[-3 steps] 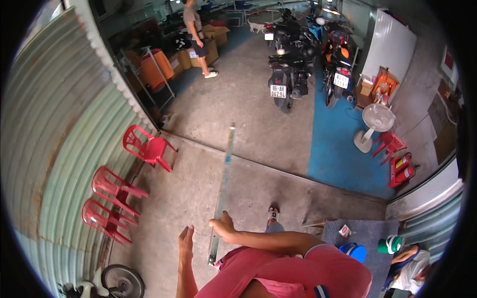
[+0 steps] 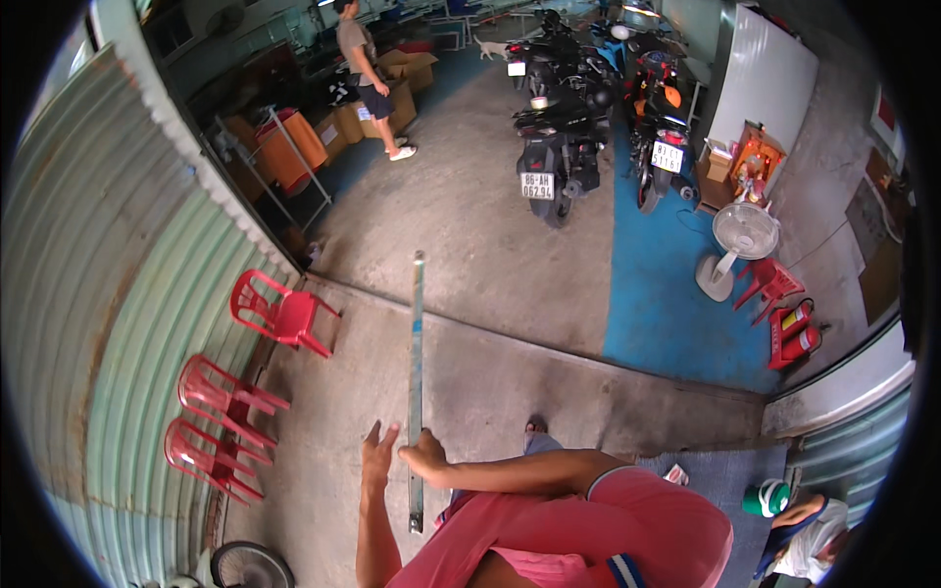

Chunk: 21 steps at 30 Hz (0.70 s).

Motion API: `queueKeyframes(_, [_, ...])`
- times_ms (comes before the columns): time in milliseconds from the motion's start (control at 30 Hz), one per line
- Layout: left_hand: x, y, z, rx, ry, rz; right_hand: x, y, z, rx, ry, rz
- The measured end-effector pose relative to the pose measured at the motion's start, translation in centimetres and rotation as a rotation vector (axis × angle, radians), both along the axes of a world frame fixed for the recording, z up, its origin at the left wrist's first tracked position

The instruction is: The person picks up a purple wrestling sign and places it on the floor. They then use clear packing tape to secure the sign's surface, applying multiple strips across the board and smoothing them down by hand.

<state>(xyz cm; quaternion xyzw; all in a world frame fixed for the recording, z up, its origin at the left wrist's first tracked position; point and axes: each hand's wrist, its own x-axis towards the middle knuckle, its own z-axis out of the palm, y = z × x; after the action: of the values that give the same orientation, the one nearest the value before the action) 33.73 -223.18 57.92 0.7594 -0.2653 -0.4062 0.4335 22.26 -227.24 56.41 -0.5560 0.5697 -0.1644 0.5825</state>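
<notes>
A long, narrow flat metal bar (image 2: 417,367) with a bluish mark partway along points away from me, its near end beside my shirt. My right hand (image 2: 424,459) is closed around it toward the near end. Just left of the bar, my left hand (image 2: 377,455) is raised with fingers apart, holding nothing and not visibly touching the metal. Concrete floor lies below both hands.
Red plastic chairs (image 2: 287,312) line the corrugated wall on the left. Parked motorcycles (image 2: 557,162), a standing person (image 2: 365,73) and a fan (image 2: 745,232) are farther inside. At right, a person sits by a grey table (image 2: 720,490) with a green jug (image 2: 767,498).
The bar's far end has swung left, so it now points nearly straight ahead. My left hand's fingers have spread, and the scene has shifted slightly.
</notes>
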Motion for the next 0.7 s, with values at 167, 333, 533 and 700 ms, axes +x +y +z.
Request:
queueKeyframes(167, [2.6, -20.9, 1.8, 0.218, -0.092, -0.26, 1.6, -11.5, 1.8, -0.01, -0.047, 0.19])
queueKeyframes(333, [4.7, -32.8, 4.5, 0.234, -0.286, -0.18, 2.7, -22.8, 4.0, 0.036, -0.046, 0.365])
queueKeyframes(533, [9.4, -35.1, 5.5, 0.163, -0.118, 0.046, 1.6, -42.6, 0.6, 0.385, -0.509, 0.854])
queueKeyframes(700, [12.0, -30.7, 2.5, 0.404, -0.414, 0.253, -3.6, -76.1, -3.1, -0.485, -0.116, 0.646])
